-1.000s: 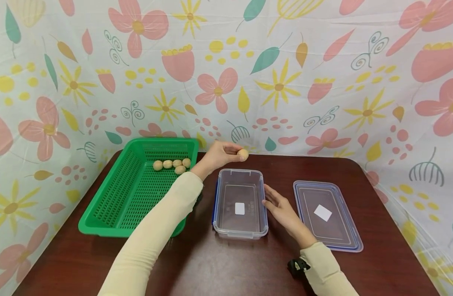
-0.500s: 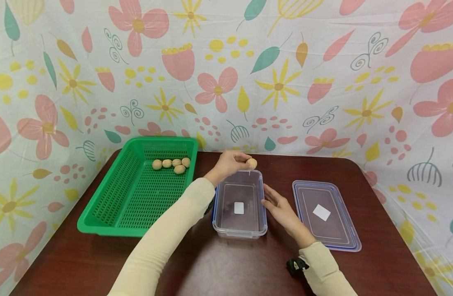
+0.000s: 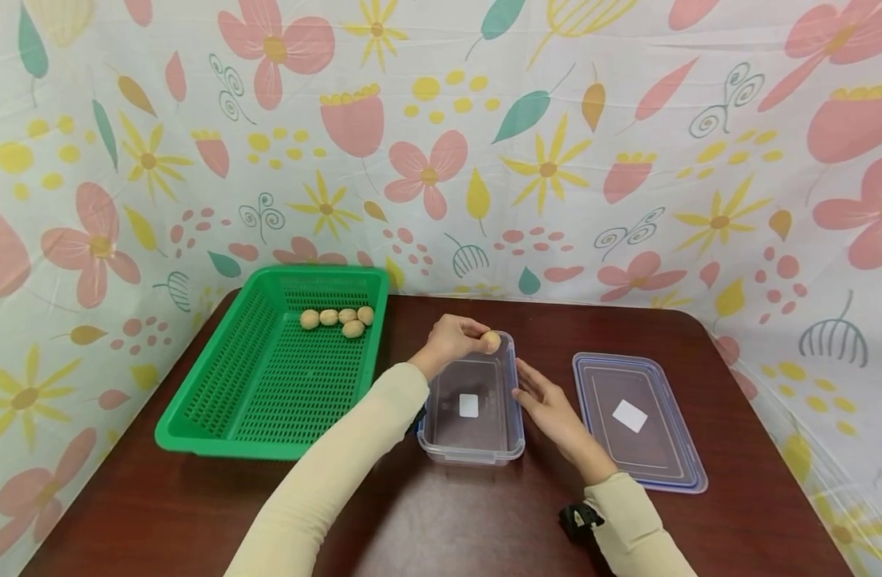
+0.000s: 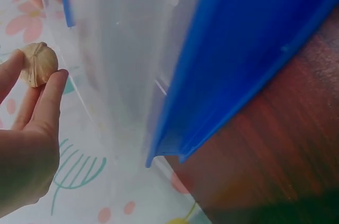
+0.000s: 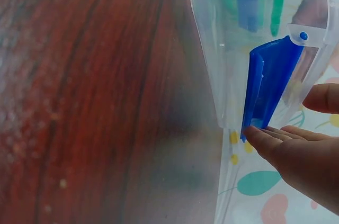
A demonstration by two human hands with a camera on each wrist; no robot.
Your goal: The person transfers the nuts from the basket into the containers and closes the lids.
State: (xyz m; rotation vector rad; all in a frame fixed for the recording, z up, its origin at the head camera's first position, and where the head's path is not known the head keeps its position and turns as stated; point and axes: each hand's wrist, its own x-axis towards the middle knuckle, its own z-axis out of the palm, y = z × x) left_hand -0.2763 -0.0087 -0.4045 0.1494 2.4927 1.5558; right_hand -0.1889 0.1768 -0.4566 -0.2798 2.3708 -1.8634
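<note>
My left hand pinches a walnut between thumb and fingertips, over the far end of a clear plastic storage box. In the left wrist view the walnut shows its ridged shell beside the box wall. The box stands uncovered, with a white label on its floor and no walnuts visible inside. My right hand rests along the box's right side, fingers fairly straight and thumb by the rim. In the right wrist view its fingertips touch the lower end of a blue side latch, which hangs down.
On the left, a green plastic basket holds several walnuts near its far right corner. The box's lid, with a white label, lies flat on the right. A patterned cloth hangs behind the dark wooden table.
My left hand has carried the walnut rightward and then down, from beyond the box to over its far end. My right hand stays at the box's side.
</note>
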